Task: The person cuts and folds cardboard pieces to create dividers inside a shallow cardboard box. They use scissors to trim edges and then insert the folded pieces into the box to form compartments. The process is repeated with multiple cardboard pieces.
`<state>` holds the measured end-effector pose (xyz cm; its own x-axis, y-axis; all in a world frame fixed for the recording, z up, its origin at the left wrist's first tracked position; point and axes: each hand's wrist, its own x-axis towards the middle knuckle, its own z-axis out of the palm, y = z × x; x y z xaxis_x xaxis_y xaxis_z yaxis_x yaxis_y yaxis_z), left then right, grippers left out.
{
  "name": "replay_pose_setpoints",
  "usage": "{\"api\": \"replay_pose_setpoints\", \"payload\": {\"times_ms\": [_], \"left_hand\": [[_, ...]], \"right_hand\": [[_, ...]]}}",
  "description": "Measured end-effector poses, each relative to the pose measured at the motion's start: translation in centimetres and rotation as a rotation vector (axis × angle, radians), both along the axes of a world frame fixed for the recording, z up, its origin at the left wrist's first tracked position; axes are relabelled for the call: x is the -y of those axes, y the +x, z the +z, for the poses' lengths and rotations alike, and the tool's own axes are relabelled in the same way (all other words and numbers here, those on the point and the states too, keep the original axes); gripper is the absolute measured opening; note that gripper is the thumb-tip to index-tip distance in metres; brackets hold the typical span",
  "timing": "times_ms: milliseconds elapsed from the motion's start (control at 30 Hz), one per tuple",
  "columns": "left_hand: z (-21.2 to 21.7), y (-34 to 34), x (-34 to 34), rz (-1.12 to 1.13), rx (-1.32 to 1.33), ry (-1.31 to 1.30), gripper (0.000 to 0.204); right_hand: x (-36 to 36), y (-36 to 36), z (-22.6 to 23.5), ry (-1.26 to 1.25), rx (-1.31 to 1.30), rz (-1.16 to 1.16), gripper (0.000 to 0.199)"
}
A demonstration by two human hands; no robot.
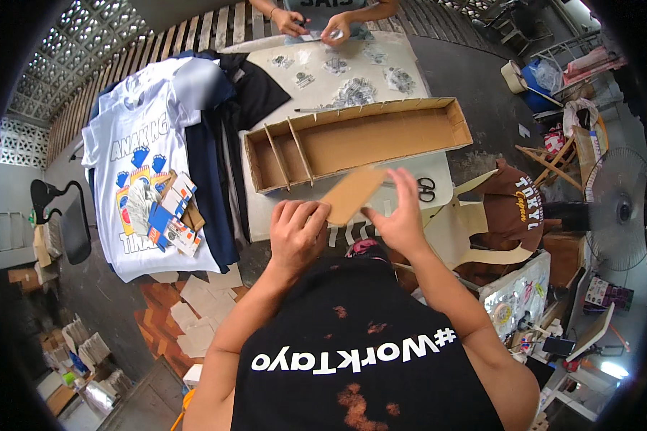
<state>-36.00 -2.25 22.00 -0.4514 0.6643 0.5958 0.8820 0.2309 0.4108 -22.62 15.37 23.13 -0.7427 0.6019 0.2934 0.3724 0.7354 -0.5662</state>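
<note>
My left hand (295, 228) is closed on the lower left end of a flat brown cardboard piece (354, 195), held tilted over the table's near edge. At the piece's right side is my right hand (402, 219), its thumb and fingers apart; whether a fingertip touches the cardboard I cannot tell. Just beyond lies a long, shallow cardboard box (381, 136), open at the top, with two cardboard strips (300, 149) standing across its left part. Black-handled scissors (425, 189) rest right of my right hand.
Left are spread shirts, a white printed one (133, 129) on top bearing folded cardboard packaging (174, 219). Small clear packets (356, 92) lie on the table's far part (259, 63). Across it, another person's hands (313, 27) hold small items. A plastic chair (456, 226) and fan (622, 208) stand right.
</note>
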Motion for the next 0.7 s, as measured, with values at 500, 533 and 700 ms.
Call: {"api": "replay_pose_setpoints", "payload": {"times_ms": [500,533,700], "left_hand": [[-5.9,-7.8,-3.0,0.018,0.174,-0.047,0.026],[-6.4,-9.5,-3.2,0.032,0.164,-0.048,0.023],[-7.2,-16.1,-6.2,0.089,0.261,-0.029,0.018]], "right_hand": [[-5.1,-13.5,-1.1,-0.337,0.284,0.045,0.024],[-5.2,-13.9,-1.2,-0.289,0.289,0.048,0.023],[-5.0,-15.2,-2.4,-0.204,0.335,0.142,0.020]]}}
